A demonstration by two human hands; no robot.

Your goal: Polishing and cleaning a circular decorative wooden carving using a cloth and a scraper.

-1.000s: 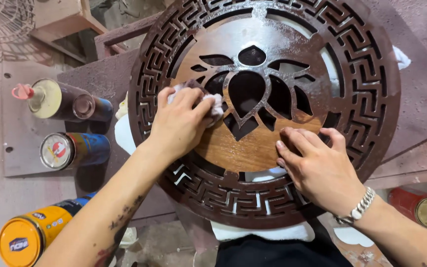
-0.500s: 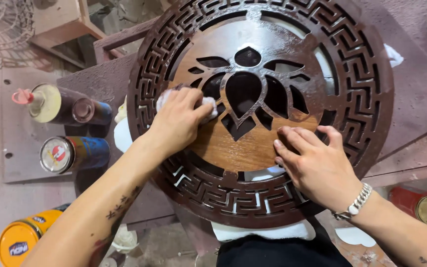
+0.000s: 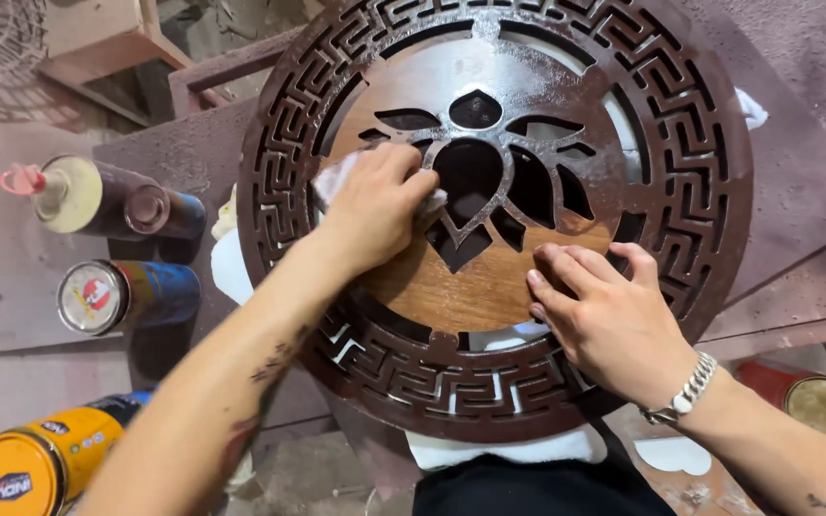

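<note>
From here the carved wood panel (image 3: 494,277) looks wet and glossy up top, duller bare grain lower down. Rag (image 3: 336,177) is soft whitish cloth. Spray cans (image 3: 131,291) are shiny metal, grubby. Counter (image 3: 805,191) looks rough, matt, dusty.

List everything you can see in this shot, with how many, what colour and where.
round carved wooden panel: one, dark brown, centre, on the workbench
cloth: one, whitish, under the left hand on the panel
workbench: one, reddish-brown, under the panel
spray cans: two, dark with pale ends, lying left of the panel
yellow can: one, bottom left
red can: one, bottom right
wire fan guard: one, top left
wristband: one, silver, right wrist
left hand: pressing the cloth
right hand: flat on the panel
</note>
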